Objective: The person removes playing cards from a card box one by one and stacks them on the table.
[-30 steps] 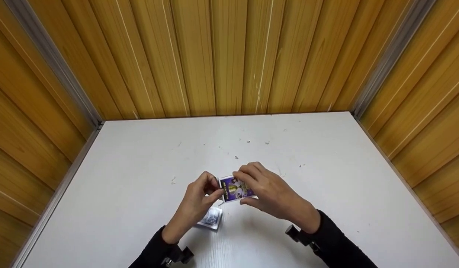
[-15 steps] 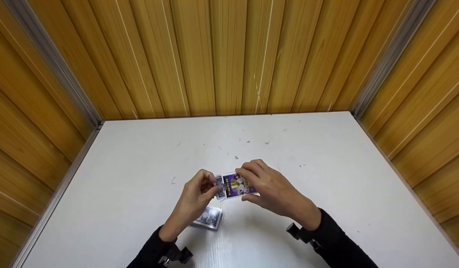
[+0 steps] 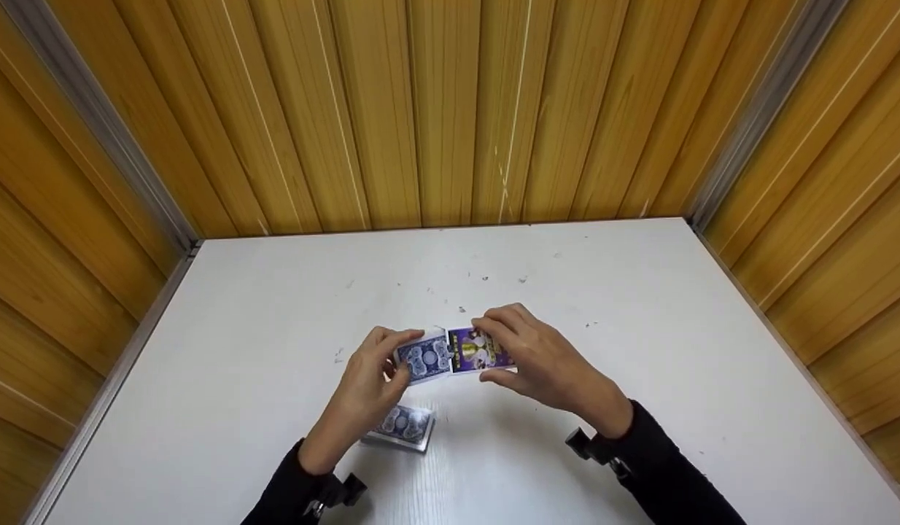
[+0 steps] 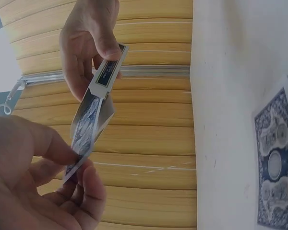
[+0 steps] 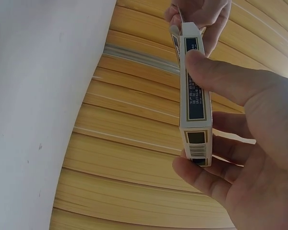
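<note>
My left hand (image 3: 364, 375) pinches a blue-backed playing card (image 3: 427, 358) between thumb and fingers. The card's far end reaches the open end of a card box (image 3: 473, 350), purple with a gold trophy print. My right hand (image 3: 546, 359) grips that box by its long edges, thumb on one narrow side and fingers on the other. A flap stands out at the box's mouth in the left wrist view. Below the left hand, a stack of blue-backed playing cards (image 3: 406, 426) lies on the table, its left part hidden by the hand.
The white table (image 3: 275, 306) carries small dark marks or crumbs (image 3: 485, 278) toward its back. Wood-patterned panels (image 3: 450, 117) rise behind it and on both sides. Black sleeves with small wrist-worn devices (image 3: 577, 441) cover both forearms.
The left hand has moved left, away from the box, and the blue card back has come into view at the box's mouth. The box and right hand have shifted slightly up and right.
</note>
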A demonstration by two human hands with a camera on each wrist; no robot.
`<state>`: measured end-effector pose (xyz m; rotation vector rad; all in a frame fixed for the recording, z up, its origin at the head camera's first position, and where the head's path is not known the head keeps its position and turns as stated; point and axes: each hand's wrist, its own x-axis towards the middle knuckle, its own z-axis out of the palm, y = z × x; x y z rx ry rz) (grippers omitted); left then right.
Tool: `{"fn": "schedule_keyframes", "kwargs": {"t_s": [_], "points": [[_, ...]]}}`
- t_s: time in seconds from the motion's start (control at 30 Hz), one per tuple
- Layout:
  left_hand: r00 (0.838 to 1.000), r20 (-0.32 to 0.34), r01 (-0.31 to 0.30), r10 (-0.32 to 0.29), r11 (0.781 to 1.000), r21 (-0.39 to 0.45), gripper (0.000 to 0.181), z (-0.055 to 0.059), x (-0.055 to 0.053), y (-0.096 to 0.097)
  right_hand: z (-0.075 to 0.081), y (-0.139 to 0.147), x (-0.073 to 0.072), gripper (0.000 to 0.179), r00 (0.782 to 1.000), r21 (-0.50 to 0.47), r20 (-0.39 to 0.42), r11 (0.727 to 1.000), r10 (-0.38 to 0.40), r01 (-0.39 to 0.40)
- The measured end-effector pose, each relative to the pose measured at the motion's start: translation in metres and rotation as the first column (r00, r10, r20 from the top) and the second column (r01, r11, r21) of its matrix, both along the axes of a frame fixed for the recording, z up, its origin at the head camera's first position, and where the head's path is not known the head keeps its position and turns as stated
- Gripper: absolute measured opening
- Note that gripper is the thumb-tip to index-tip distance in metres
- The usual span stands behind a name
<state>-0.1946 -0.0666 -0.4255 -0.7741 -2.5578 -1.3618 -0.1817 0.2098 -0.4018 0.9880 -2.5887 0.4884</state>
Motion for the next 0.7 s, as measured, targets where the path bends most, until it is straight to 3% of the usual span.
{"fn": "schedule_keyframes", "kwargs": {"t_s": [0.1, 0.27, 0.5, 0.6, 0.7], "points": [[0.998, -0.061, -0.017, 0.010, 0.993, -0.115, 0.052, 0.000, 0.004, 0.001, -0.001, -0.001, -0.001, 0.070, 1.000, 0.008, -0.003, 1.000, 0.008, -0.008], [0.985, -0.173, -0.071, 0.028, 0.966, -0.247, 0.070, -0.004, 0.010, 0.005, -0.003, -0.004, 0.000, 0.070, 1.000, 0.018, -0.005, 1.000, 0.017, -0.017], [0.937, -0.350, -0.131, 0.010, 0.937, -0.323, 0.074, -0.009, 0.008, 0.005, -0.002, -0.004, 0.001, 0.070, 1.000, 0.025, 0.004, 1.000, 0.006, -0.006], [0.921, -0.390, -0.135, -0.008, 0.931, -0.338, 0.076, -0.009, 0.005, 0.001, 0.002, -0.001, 0.001, 0.070, 1.000, 0.029, 0.006, 0.999, -0.014, 0.014], [0.915, -0.403, -0.148, -0.005, 0.926, -0.347, 0.076, -0.007, 0.003, -0.004, 0.006, 0.004, 0.001, 0.071, 0.999, 0.019, 0.001, 0.999, -0.036, 0.036]]}}
